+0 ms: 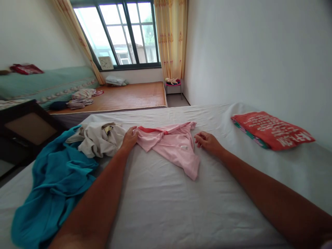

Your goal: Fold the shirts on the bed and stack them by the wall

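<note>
On one white sheet [155,207], two hands [130,137] [207,141] flank one pink garment [178,140].

The near middle of the bed [160,211] is free up to the pink garment [178,152]; teal cloth [62,173] and beige clothing [101,143] obstruct the left edge, a red bundle [275,131] the far right corner.

The white patch [184,147] on the pink garment [173,140] is indistinct.

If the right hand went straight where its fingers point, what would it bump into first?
The right hand would probably meet the edge of the pink garment first, just ahead of it; the exact gap is hard to judge.
</note>
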### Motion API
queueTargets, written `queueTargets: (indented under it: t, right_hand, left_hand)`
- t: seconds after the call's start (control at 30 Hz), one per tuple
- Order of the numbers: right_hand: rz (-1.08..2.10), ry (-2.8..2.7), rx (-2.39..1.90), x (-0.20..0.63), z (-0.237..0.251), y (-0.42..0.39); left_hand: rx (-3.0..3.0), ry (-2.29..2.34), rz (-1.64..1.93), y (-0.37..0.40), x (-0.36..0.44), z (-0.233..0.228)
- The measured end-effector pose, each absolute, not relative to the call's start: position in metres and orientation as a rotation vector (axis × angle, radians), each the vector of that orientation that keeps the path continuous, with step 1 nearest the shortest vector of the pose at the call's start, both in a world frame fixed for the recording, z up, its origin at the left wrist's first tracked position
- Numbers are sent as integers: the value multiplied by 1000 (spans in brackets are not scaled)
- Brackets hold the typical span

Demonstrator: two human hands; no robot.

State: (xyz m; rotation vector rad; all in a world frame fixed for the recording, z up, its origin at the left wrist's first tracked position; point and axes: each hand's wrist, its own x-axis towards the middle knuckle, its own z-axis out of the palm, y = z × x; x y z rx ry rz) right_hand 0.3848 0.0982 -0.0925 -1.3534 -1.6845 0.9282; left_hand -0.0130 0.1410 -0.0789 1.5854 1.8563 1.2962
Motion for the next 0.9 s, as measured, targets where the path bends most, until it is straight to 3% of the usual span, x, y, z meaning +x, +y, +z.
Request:
queueTargets:
  t: [0.13, 0.3, 0.4, 0.5, 0.6, 0.77, 0.9]
  right_hand:
    - [632, -1904, -1429, 367, -92, 82]
    - [1090, -1759, -1191, 361, -83, 80]
    - [1221, -1355, -1165, 385, -76, 94]
    - [1085, -1197, -1234, 424, -77, 114]
    - [959, -1197, -1353, 459, -86, 128]
    - [947, -1406, -1550, 478, -89, 130]
    - [1004, -1729, -1560, 476, -79, 117]
  left_hand:
    - [1728, 1779, 1187, 140, -9, -84]
    - [1810, 1815, 985, 140, -10, -75]
    - [1818, 1717, 633, 130, -14, -59]
    - [1726, 1357, 166, 114, -18, -34]
    - [1720, 1272, -54, 104, -14, -10]
    - [2311, 1572, 313, 105, 41, -16]
    - [2609, 1402, 459, 99, 103, -51]
